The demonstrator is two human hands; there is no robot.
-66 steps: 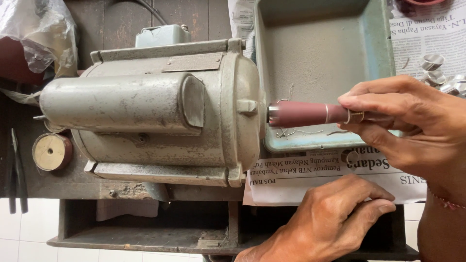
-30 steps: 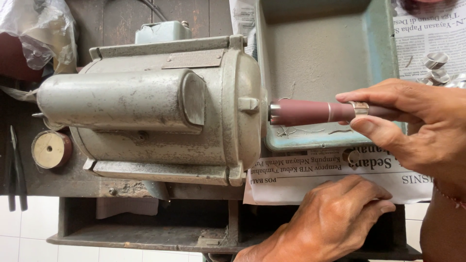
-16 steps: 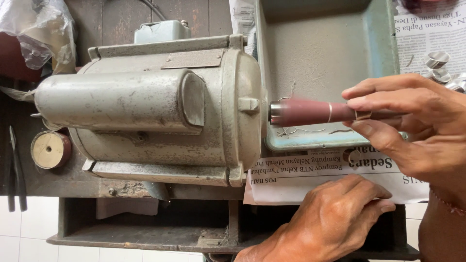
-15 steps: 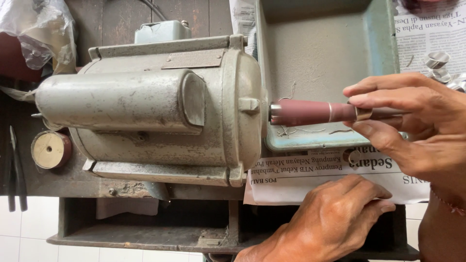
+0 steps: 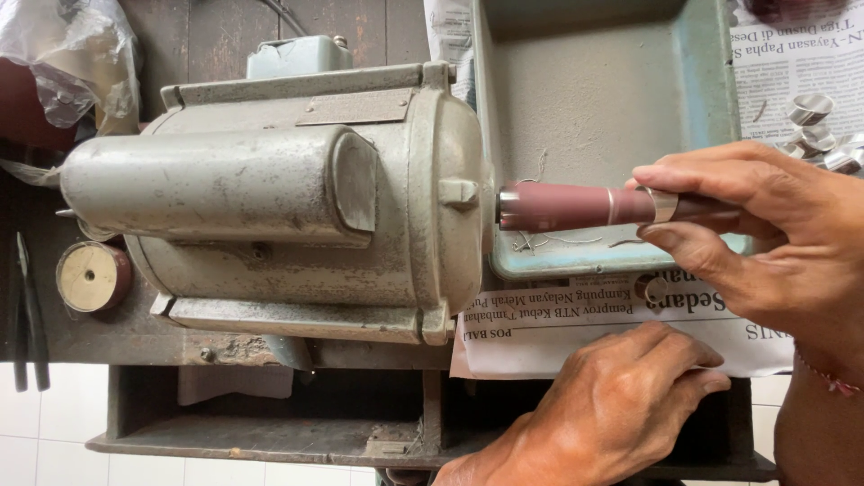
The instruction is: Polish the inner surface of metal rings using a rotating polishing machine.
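The right hand [image 5: 765,225] pinches a thin silver metal ring [image 5: 663,205] on the maroon tapered sanding spindle [image 5: 562,206] of the grey electric motor [image 5: 279,198], needing light steady pressure, while the left hand [image 5: 621,405] rests flat, holding nothing, on the newspaper sheet [image 5: 540,333].

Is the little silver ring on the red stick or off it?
On it. The silver ring wraps around the red stick that pokes out of the grey motor, and the right hand pinches it there.
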